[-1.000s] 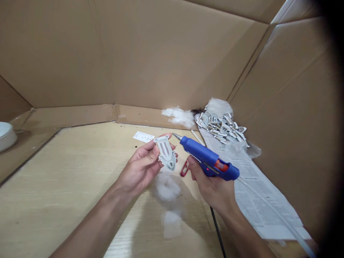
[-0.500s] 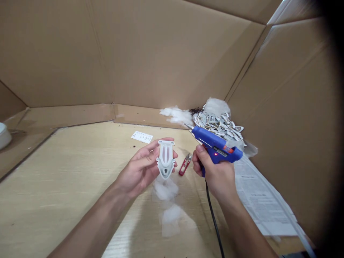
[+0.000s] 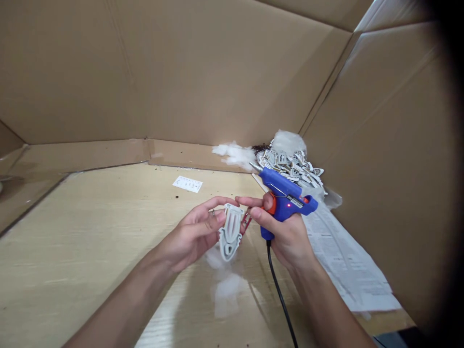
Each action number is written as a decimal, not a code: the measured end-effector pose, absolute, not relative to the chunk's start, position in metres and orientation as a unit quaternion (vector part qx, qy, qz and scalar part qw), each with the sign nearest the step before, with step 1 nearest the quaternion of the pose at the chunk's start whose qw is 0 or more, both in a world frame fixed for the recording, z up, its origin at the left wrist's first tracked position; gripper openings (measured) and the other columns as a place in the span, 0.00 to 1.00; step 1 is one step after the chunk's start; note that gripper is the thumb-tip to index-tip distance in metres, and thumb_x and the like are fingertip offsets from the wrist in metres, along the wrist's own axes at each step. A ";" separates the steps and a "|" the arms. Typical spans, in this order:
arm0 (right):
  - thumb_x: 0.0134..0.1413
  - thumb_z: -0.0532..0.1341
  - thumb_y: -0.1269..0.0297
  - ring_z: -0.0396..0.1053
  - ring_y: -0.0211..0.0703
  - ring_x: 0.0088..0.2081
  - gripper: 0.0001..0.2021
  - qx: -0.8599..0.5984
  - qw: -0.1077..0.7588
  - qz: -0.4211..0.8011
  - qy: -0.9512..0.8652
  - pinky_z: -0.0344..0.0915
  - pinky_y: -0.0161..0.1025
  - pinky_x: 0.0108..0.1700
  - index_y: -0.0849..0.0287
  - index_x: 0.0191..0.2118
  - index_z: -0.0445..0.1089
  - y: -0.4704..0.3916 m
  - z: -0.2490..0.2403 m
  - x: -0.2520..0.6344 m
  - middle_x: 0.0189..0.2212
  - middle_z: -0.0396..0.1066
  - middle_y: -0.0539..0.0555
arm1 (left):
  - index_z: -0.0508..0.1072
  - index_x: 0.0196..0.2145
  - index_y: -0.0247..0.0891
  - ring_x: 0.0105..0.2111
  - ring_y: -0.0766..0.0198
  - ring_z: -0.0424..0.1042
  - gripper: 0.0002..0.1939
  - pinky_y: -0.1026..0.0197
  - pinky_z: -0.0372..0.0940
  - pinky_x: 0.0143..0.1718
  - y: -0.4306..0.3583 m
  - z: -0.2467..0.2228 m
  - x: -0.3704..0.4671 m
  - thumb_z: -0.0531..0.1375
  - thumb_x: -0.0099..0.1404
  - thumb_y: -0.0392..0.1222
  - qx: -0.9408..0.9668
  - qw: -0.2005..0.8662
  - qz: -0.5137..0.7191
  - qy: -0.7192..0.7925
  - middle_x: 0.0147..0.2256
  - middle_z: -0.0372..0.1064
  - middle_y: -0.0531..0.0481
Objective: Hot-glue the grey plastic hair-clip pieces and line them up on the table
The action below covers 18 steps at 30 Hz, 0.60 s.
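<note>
Between the thumb and fingers of my left hand (image 3: 197, 229) is a small pale grey, shield-shaped piece (image 3: 230, 232) with raised ridges and a hole near its pointed lower end. My right hand (image 3: 286, 232) grips a blue glue gun (image 3: 286, 191) by its handle, its nozzle pointing up and left and a red light glowing on its side. The right index finger reaches left past the orange trigger to the top of the grey piece, close to the left fingertips. Behind the fingers, red thread snips (image 3: 247, 221) are partly hidden.
White fluffy stuffing (image 3: 226, 292) lies below the hands, with more stuffing (image 3: 235, 154) at the back. A heap of similar grey pieces (image 3: 290, 164) sits in the right corner beside printed paper (image 3: 337, 256). A white label (image 3: 187, 183) lies left of centre. Cardboard walls (image 3: 217, 72) surround the table.
The grey piece has moved down and slightly right and is now tilted. My right hand has come left with the glue gun, its index finger now stretched out to the piece.
</note>
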State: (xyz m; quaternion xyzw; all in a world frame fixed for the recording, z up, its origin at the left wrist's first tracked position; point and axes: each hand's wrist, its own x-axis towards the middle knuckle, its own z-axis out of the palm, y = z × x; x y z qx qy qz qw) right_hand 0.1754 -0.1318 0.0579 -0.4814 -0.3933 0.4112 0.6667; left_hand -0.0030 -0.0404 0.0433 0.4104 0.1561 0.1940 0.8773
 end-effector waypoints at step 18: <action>0.47 0.80 0.70 0.77 0.30 0.33 0.21 -0.356 0.750 0.494 -0.257 0.75 0.24 0.34 0.56 0.37 0.67 -0.134 0.067 0.195 0.30 0.72 0.43 | 0.74 0.48 0.31 0.32 0.63 0.77 0.20 0.62 0.74 0.30 -0.039 0.044 -0.002 0.66 0.64 0.48 0.376 0.898 0.174 0.148 0.36 0.76 0.41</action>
